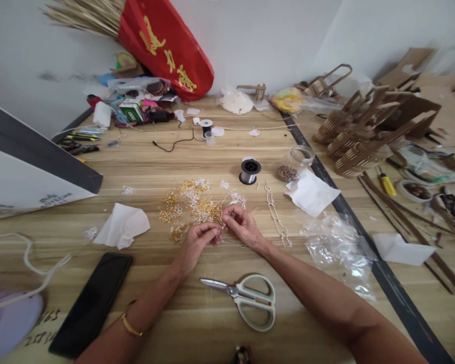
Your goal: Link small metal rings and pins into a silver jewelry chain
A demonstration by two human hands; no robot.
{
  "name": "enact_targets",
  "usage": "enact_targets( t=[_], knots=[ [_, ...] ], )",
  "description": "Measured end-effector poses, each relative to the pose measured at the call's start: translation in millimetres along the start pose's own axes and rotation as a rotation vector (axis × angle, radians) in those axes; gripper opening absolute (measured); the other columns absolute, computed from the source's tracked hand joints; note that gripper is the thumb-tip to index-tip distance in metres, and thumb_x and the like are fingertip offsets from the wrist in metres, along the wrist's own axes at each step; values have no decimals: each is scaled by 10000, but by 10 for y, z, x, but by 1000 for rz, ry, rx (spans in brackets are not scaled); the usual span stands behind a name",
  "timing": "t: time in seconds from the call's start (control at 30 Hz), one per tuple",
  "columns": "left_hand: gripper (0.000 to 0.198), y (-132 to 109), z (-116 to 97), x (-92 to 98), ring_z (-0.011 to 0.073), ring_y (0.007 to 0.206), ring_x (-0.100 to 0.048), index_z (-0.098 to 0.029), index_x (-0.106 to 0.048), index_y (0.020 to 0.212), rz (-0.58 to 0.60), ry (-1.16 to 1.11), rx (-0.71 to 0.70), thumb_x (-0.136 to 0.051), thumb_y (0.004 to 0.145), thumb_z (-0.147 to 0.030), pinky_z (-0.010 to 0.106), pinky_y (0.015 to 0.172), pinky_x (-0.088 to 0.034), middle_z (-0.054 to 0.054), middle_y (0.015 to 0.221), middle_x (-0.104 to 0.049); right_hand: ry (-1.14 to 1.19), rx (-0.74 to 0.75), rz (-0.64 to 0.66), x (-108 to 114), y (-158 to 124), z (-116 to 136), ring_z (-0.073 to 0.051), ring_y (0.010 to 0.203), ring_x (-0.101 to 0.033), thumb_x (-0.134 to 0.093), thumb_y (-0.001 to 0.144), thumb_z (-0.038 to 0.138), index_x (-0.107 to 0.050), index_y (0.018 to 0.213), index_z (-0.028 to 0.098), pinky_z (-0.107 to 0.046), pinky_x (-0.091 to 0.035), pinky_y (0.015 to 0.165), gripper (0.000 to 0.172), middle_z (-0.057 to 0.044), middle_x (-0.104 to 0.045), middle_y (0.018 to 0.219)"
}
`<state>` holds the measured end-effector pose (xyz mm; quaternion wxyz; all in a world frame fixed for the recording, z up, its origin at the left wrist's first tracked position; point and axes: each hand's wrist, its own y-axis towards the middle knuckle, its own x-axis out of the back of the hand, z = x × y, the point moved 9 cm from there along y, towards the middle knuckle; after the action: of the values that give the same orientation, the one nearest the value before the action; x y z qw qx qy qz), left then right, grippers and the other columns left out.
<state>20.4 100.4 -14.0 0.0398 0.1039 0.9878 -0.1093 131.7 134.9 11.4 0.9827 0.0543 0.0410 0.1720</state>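
My left hand (pixel 197 243) is closed in a pinch, with a thin silver chain (pixel 233 244) at its fingertips. The chain trails along the table toward my right wrist. Close beside it, my right hand (pixel 242 226) also pinches; whatever sits between its fingers is too small to make out. Just beyond both hands lies a spread of gold and silver jewelry findings (pixel 208 210), partly hidden by the fingers. A pair of scissors (pixel 237 293) with pale handles rests between my forearms, blades pointing left. Another chain (pixel 275 217) lies right of my right hand.
A wire spool (pixel 249 172) and a glass jar (pixel 296 163) of beads stand farther back. White paper (pixel 123 226) and a black phone (pixel 91 303) lie left. Clear plastic bags (pixel 337 247) are at right, with small woven baskets (pixel 358 136) beyond the dark strip.
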Motion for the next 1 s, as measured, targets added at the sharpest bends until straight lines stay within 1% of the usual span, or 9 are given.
enact_targets(
  t=[0.27, 0.43, 0.53, 0.73, 1.0],
  knots=[
    [182, 4, 28, 15, 128, 615, -571, -141, -686, 843, -10, -6, 13, -617, 781, -298, 244, 614, -444, 24, 669, -655, 1, 11, 3, 1, 0, 12, -93, 525, -456, -584, 816, 448, -519, 798, 175, -225, -379, 495, 281, 33, -492, 615],
    [184, -6, 17, -2, 120, 621, -571, -144, -685, 864, 9, -8, 12, -606, 795, -295, 238, 618, -445, 17, 675, -652, 7, 2, 4, 1, 1, 5, -94, 517, -458, -591, 810, 449, -520, 795, 175, -225, -375, 486, 283, 35, -492, 605],
    [177, -7, 0, -5, 118, 615, -568, -137, -679, 839, 11, 3, 3, -610, 792, -294, 236, 615, -446, 17, 668, -649, 16, 9, 1, 1, 2, 23, -94, 518, -459, -591, 812, 438, -516, 792, 173, -226, -381, 492, 276, 36, -493, 603],
    [177, 10, 18, 4, 108, 587, -557, -126, -669, 815, -15, 50, 29, -667, 731, -281, 228, 599, -448, 11, 645, -649, 3, 33, 15, -5, 3, 35, -92, 519, -450, -575, 827, 426, -515, 798, 169, -228, -375, 510, 265, 41, -488, 595],
    [144, 14, -4, -17, 103, 587, -556, -124, -653, 786, 5, 59, 4, -630, 757, -263, 219, 593, -447, 10, 654, -648, 43, 9, 26, -12, 5, -18, -94, 517, -461, -583, 820, 432, -512, 814, 172, -230, -385, 512, 270, 38, -500, 604]
  ],
)
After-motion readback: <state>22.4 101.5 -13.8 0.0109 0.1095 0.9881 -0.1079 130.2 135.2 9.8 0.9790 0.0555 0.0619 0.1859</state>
